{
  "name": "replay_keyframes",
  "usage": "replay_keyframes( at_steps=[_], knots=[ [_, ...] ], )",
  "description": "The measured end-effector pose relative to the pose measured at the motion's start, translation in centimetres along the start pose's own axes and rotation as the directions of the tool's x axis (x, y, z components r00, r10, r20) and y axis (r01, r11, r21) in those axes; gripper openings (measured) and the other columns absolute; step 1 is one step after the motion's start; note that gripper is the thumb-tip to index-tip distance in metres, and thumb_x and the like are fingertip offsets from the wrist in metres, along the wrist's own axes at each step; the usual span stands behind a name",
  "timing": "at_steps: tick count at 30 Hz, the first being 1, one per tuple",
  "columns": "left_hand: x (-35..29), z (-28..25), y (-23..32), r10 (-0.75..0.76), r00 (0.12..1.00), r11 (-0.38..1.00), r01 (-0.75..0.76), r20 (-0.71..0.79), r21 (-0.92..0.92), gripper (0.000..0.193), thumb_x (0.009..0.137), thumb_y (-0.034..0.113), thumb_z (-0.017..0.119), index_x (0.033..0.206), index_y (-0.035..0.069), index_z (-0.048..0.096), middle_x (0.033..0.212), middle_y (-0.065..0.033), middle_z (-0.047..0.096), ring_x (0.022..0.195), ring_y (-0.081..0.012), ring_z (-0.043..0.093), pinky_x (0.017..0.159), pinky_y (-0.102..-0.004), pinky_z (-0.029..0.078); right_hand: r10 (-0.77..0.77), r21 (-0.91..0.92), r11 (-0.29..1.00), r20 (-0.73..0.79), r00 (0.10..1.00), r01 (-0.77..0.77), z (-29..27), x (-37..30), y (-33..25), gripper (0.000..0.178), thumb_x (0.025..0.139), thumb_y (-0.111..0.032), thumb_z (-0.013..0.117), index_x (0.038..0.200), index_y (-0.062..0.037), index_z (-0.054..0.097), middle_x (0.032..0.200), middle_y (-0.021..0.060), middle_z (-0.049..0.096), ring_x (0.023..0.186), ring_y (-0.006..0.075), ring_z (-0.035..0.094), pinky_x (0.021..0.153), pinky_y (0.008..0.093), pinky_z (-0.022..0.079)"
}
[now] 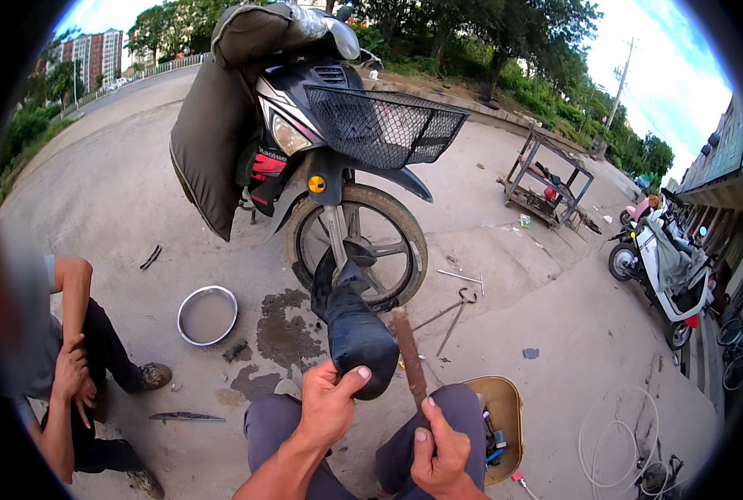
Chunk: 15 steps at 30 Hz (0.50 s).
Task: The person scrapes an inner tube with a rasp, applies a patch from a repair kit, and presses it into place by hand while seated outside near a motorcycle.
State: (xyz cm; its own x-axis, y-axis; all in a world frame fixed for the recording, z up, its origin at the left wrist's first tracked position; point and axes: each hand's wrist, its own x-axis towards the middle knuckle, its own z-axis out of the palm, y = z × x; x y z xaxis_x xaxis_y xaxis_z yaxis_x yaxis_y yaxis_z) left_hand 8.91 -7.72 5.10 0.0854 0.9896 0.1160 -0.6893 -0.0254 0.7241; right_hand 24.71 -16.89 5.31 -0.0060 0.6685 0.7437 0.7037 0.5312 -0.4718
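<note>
My left hand grips a black rubber inner tube, thumb on top. The tube bulges near my fingers and runs up to the front wheel of a motor scooter, where part of it hangs by the fork. In my right hand is a long, flat, brown, rusty-looking file, held upright by its lower end. Its upper end is beside the tube, with a small gap between them. The fingers beneath the tube are partly hidden.
A metal basin of murky water stands left, near wet ground. Another person sits at the left. Pliers-like tongs and a T-handle wrench lie by the wheel. A tan tool bin sits by my right knee; a coiled hose lies beyond.
</note>
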Motion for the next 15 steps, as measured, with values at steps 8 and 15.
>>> replay_keyframes(
  at_steps=[8, 15],
  knots=[
    [0.3, -0.1, -0.5, -0.015, 1.0, 1.0, 0.015, -0.003, 0.007, 0.016, 0.091, -0.002, 0.064, 0.105, -0.004, 0.07, 0.098, -0.0049, 0.072, 0.085, -0.0092, 0.064, 0.079, -0.0257, 0.051, 0.024, -0.026, 0.999, 0.152, 0.988, -0.021, 2.7, 2.7, 0.4, 0.043, 0.081, 0.007, 0.062, 0.125, 0.0088, 0.061, 0.099, 0.0217, 0.073, 0.058, 0.0252, 0.069, 0.054, 0.0306, 0.052],
    [0.2, -0.1, -1.1, -0.023, 1.0, 0.997, 0.022, 0.016, 0.067, 0.017, 0.09, -0.003, 0.064, 0.106, -0.004, 0.069, 0.097, -0.0054, 0.071, 0.083, -0.0092, 0.064, 0.079, -0.0253, 0.051, 0.012, -0.093, 0.996, 0.115, 0.993, -0.002, 2.0, -1.0, 0.7, 0.049, 0.08, 0.007, 0.063, 0.128, 0.0049, 0.061, 0.085, 0.0169, 0.072, 0.053, 0.0249, 0.065, 0.05, 0.0326, 0.049]
  ],
)
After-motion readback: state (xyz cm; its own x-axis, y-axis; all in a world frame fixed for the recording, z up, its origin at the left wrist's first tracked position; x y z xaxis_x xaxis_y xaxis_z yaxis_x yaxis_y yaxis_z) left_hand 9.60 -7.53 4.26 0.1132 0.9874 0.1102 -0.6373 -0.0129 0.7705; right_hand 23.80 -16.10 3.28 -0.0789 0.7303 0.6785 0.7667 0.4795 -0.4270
